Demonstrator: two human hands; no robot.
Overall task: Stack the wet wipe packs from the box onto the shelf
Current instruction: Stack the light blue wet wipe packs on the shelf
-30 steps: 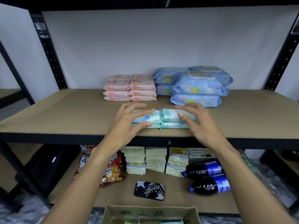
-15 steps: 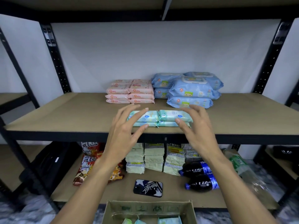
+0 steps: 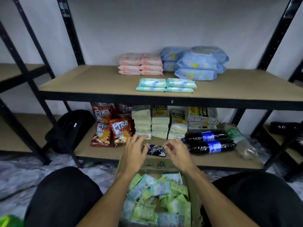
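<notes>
Two short stacks of pale green wet wipe packs (image 3: 166, 85) lie side by side near the front of the brown shelf (image 3: 91, 82). Behind them stand pink packs (image 3: 140, 64) and larger blue packs (image 3: 196, 63). An open cardboard box (image 3: 195, 190) between my knees holds several loose green and blue wipe packs (image 3: 157, 197). My left hand (image 3: 133, 153) and my right hand (image 3: 177, 153) hover above the box's far edge, both empty with fingers apart.
The lower shelf carries red snack bags (image 3: 111, 128), cracker packs (image 3: 159, 122), two dark soda bottles (image 3: 211, 141), a dark phone (image 3: 155, 150) and a black bag (image 3: 70, 128). Black metal uprights (image 3: 70, 30) frame the shelving. My knees flank the box.
Both hands have let go of the green packs on the shelf and dropped down toward the box. The view has tilted down, showing the box's contents.
</notes>
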